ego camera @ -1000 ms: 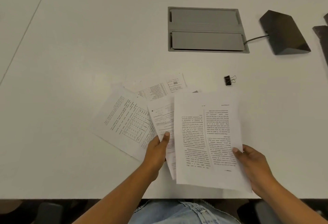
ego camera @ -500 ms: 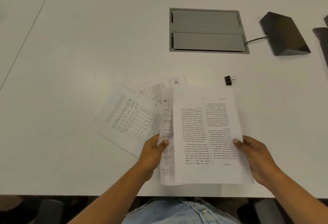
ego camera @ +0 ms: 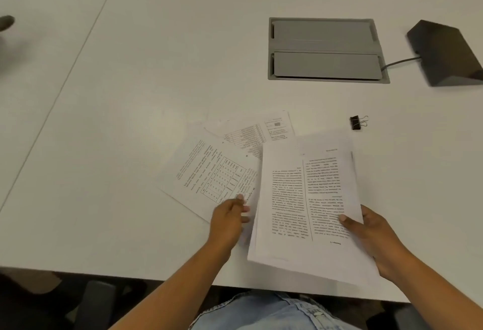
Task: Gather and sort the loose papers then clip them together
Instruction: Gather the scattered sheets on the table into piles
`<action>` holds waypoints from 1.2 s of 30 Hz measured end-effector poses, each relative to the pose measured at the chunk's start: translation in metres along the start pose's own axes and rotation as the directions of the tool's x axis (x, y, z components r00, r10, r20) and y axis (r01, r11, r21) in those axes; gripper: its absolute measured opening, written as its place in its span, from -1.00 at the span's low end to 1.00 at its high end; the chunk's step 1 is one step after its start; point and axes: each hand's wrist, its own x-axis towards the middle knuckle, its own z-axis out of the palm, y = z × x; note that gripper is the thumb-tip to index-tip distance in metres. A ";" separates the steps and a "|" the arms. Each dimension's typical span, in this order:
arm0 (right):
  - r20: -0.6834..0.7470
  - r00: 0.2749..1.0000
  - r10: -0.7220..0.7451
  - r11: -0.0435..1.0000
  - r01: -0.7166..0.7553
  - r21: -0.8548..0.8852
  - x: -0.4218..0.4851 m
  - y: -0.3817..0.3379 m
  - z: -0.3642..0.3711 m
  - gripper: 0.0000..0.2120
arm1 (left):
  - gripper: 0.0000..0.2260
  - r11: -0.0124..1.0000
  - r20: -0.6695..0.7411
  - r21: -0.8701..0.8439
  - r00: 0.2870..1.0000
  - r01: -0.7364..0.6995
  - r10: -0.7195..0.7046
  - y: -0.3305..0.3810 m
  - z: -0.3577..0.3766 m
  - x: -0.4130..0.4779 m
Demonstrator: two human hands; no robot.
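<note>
Right hand (ego camera: pixel 371 238) gripping paper stack (ego camera: pixel 305 199), lower centre-right. Left hand (ego camera: pixel 227 222) pinching loose sheet (ego camera: pixel 209 173) at centre; another sheet (ego camera: pixel 257 131) just above. Binder clip (ego camera: pixel 356 122) right of centre on table (ego camera: pixel 130 94).

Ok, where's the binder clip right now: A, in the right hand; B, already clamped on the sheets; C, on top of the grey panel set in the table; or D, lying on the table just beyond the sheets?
D: the binder clip lies alone on the table, just past the far right corner of the sheets that the right hand holds.
</note>
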 end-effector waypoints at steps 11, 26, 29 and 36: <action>-0.141 0.990 0.000 1.000 0.001 0.007 -0.013 0.010 -0.024 -0.74 | 0.02 0.872 -0.678 0.360 0.735 0.331 0.002 -0.003 -0.080 0.088; -0.205 0.979 -0.011 1.000 0.007 -0.020 -0.020 0.015 -0.028 -0.71 | 0.08 0.790 -0.462 0.582 0.878 0.193 0.125 0.008 -0.103 0.112; -0.204 0.978 -0.031 0.998 0.020 -0.056 -0.022 0.014 -0.025 -0.79 | 0.14 0.714 -0.439 0.672 0.882 0.197 0.170 0.016 -0.111 0.115; -0.207 0.978 -0.036 0.998 0.025 -0.057 -0.023 0.013 -0.022 -0.80 | -0.06 0.641 -0.371 0.755 0.896 0.136 0.246 0.018 -0.116 0.119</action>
